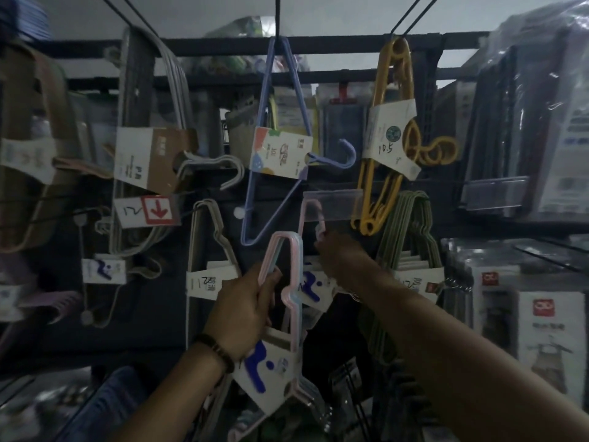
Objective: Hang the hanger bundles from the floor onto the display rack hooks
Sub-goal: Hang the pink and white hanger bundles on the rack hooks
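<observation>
Before the dark metal display rack (223, 46), the left hand (245, 311) grips a bundle of thin pastel pink-and-blue hangers (293, 320) sleeved in white card with blue blotches; whether the right hand (341, 253) grasps anything I cannot tell.

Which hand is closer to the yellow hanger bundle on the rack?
Right. The right hand is just below the yellow hanger bundle; the left hand is lower and further left, gripping a pink bundle.

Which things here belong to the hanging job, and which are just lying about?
Job: left hand gripping a pink hanger bundle; right hand at the hung pink hangers.
Just there: blue hangers, yellow hangers, green hangers, red arrow tag.
</observation>
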The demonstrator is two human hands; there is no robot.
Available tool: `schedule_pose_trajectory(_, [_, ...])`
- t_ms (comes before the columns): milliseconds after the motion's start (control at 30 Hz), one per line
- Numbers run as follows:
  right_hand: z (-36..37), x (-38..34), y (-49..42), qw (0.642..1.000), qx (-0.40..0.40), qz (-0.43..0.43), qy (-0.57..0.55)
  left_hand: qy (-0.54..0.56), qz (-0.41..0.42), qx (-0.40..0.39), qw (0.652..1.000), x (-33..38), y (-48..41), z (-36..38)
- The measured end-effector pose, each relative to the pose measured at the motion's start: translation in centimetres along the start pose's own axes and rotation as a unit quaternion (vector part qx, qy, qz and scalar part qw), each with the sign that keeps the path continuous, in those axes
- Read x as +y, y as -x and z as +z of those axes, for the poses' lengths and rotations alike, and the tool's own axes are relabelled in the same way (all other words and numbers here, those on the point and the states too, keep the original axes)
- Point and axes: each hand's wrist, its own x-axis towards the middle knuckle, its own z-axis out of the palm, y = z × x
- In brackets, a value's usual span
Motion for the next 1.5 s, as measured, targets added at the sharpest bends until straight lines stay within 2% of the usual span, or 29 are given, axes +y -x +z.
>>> schedule_pose_trajectory(133, [-3.4,-1.5,5.6,0.995,0.091,-0.043,-0.019,-0.03,-0.008,0.035,0.999,-0.5,-1.3,1.5])
schedule_pose_trajectory(200, [-3.6,-1.8,9.4,0.989,0.102,-0.105,-0.023,-0.027,-0.02,0.024,0.999,-0.4,-1.9,2.5])
schedule_pose_trajectory(233, [-3.4,-2.0,11.2,0.988,0.1,-0.109,-0.043,-0.025,-0.029,0.017,0.999,-0.3,-2.2,3.1])
schedule_pose_trajectory(300, [-2.9,-2.1,14.0,0.986,0.087,-0.07,-0.125,-0.01,-0.043,0.007,0.999,0.2,-2.4,4.1])
schedule_pose_trajectory(400, [-1.6,-2.0,14.9,0.993,0.045,-0.047,-0.098,0.015,-0.033,0.016,0.999,1.0,-2.3,5.2])
schedule_pose_trajectory(567, [-0.9,-0.9,14.3,0.99,0.088,-0.017,-0.106,0.108,0.025,-0.007,0.994,2.6,-2.0,5.2])
schedule_pose_trajectory(700, [-0.8,-0.2,14.6,0.986,0.15,-0.041,-0.055,0.144,0.077,0.007,0.987,2.4,-0.7,4.5])
schedule_pose_trajectory(800, [-1.2,-0.1,15.2,0.979,0.189,-0.055,-0.046,0.12,0.137,-0.012,0.983,2.4,0.9,4.0])
schedule_pose_trajectory(933, [-1.5,0.1,15.2,0.961,0.255,-0.057,-0.09,0.079,0.163,-0.049,0.982,2.6,1.2,3.8])
schedule_pose_trajectory(1133, [0.0,0.2,14.0,0.976,0.211,-0.015,-0.06,-0.021,0.168,-0.072,0.983,1.2,0.6,3.9])
schedule_pose_trajectory(1267, [0.3,0.0,11.0,0.983,0.145,0.023,-0.106,-0.079,0.11,-0.067,0.988,0.3,-0.3,4.4])
schedule_pose_trajectory(1433, [1.2,-0.3,6.7,0.974,0.215,0.004,-0.066,-0.119,0.078,-0.039,0.989,-0.6,-2.0,4.9])
schedule_pose_trajectory(1500, [1.4,-0.2,5.5,0.977,0.202,0.02,-0.07,-0.163,0.087,-0.06,0.981,-1.2,-2.6,5.3])
